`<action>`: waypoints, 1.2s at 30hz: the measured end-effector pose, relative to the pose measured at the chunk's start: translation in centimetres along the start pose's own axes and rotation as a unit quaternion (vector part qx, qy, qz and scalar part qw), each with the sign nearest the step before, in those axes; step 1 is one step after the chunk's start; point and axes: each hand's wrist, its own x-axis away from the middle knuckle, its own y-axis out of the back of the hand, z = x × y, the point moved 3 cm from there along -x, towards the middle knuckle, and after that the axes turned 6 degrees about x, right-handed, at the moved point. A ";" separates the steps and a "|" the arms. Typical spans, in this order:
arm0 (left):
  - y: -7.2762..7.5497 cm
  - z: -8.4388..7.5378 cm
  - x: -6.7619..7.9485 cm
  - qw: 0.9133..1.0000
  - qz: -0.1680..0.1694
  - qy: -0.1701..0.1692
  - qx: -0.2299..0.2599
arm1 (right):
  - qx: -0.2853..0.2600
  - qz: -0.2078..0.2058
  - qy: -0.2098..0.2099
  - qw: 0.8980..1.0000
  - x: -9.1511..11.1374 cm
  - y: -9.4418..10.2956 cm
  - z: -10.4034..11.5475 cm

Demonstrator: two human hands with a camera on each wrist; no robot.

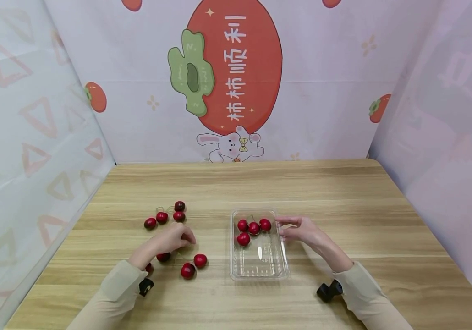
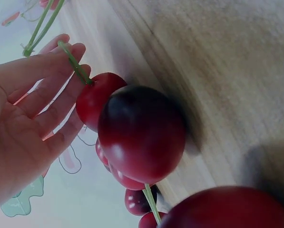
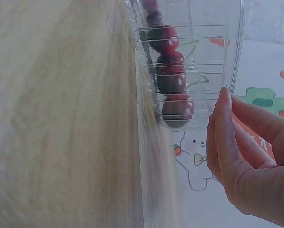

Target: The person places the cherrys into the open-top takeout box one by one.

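My left hand (image 1: 172,237) hovers low over the table among loose cherries, fingers loosely bent in the head view. In the left wrist view its fingers stretch out behind a cherry (image 2: 96,97), whose green stem overlaps the fingertips. Two red cherries, one (image 1: 188,270) and another (image 1: 200,260), lie just in front of this hand. At the clear plastic container (image 1: 260,276), my right hand (image 1: 302,229) touches the right rim with extended fingertips. Several cherries (image 1: 254,228) sit inside, toward the container's far end.
Behind the left hand lies a group of cherries (image 1: 179,216) with thin stems. Another dark cherry (image 1: 163,257) is partly under the left wrist. The wooden table (image 1: 322,188) meets a printed cloth backdrop (image 1: 322,91) at its far edge, with cloth on both sides.
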 end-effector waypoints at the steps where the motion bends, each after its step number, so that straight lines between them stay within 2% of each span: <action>1: 0.1 0.0 0.0 1.000 -0.003 0.002 0.002 | 0.000 -0.001 0.000 1.000 0.0 0.0 0.0; 9: 0.6 -0.3 0.2 1.000 -0.023 0.001 0.018 | -0.002 0.000 0.000 1.000 0.0 0.0 0.0; 19: 1.3 -0.5 0.2 0.998 -0.063 -0.014 0.013 | 0.004 0.001 -0.005 1.000 0.1 0.0 0.0; 24: 1.7 -0.6 0.2 0.997 -0.081 -0.007 0.016 | 0.002 0.006 -0.003 1.000 0.2 0.1 0.1; 36: 2.8 -1.2 0.5 0.993 -0.116 -0.017 0.021 | 0.002 0.007 -0.001 1.000 0.2 0.1 0.0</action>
